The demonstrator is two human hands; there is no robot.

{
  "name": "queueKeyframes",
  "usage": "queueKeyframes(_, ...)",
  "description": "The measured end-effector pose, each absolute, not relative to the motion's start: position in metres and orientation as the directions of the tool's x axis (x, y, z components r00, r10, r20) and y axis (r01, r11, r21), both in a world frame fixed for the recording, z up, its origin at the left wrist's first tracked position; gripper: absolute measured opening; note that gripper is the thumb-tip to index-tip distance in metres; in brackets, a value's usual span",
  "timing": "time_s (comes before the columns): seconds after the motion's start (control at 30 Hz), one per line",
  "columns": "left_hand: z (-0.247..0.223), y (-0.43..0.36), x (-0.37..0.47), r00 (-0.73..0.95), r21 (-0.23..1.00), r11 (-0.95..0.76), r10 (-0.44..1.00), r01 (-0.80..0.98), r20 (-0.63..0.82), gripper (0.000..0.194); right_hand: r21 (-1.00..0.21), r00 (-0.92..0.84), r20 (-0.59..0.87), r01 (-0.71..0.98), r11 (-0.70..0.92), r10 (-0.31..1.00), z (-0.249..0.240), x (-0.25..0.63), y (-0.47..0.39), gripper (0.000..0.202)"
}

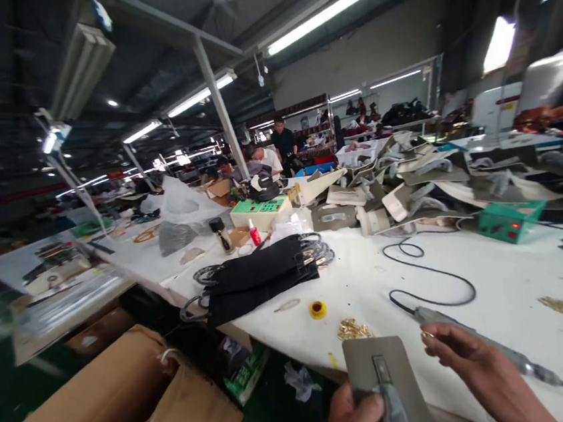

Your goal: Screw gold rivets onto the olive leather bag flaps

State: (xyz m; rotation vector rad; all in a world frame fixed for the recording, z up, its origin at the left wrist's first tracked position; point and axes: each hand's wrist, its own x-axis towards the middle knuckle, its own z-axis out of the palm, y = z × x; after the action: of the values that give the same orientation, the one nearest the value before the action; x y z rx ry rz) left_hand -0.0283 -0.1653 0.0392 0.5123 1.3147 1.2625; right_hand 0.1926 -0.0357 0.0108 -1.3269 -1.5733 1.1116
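My left hand [354, 419] grips a grey-taupe bag panel [410, 375] at the table's front edge, thumb pressed on its grey wrapped strap [394, 410]. A small slotted plate [380, 368] sits at the strap's upper end. My right hand [484, 367] is beside the panel, thumb and fingertips pinching a tiny gold-coloured metal piece [427, 334], too small to name. Beneath and behind that hand lies a grey corded electric screwdriver [537, 372], partly hidden. Just beyond the panel is a little heap of gold metal fittings [353, 329].
A yellow-rimmed roll [317, 309] and stacked black pieces with cords [262, 270] lie on the white table [357, 263]. Grey-taupe panels [433, 171] pile up behind a green control box [511, 222]. An open cardboard box [182, 416] stands left. People [284, 143] are farther back.
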Motion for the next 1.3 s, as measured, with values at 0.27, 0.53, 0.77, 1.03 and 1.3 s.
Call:
queueKeyframes(0.27, 0.062, -0.155, -0.001, -0.151, 0.918, 0.268, 0.935, -0.291, -0.321, 0.038, -0.993, -0.084, -0.031, -0.111, -0.040, 0.996, 0.077, 0.197, -0.090, 0.040)
queueKeyframes(0.53, 0.087, -0.156, 0.015, -0.131, 0.991, 0.136, 0.982, 0.002, -0.135, 0.034, -0.988, -0.140, -0.015, -0.152, -0.036, 0.990, 0.073, 0.193, -0.114, 0.031)
queueKeyframes(0.77, 0.084, -0.162, 0.016, -0.122, 0.980, 0.058, 0.992, 0.190, -0.035, 0.029, -0.996, -0.197, 0.029, 0.077, 0.045, 0.980, 0.074, 0.194, -0.114, 0.025)
queueKeyframes(1.03, 0.075, -0.169, 0.018, -0.123, 0.976, 0.082, 0.991, 0.201, -0.058, 0.032, -0.952, -0.154, 0.149, 0.244, 0.184, 0.977, 0.077, 0.187, -0.121, 0.018)
queueKeyframes(1.3, 0.072, -0.166, 0.017, -0.169, 0.987, 0.110, 0.982, 0.113, -0.090, 0.026, -0.941, -0.187, 0.211, 0.228, 0.251, 0.959, 0.080, 0.188, -0.131, 0.015)
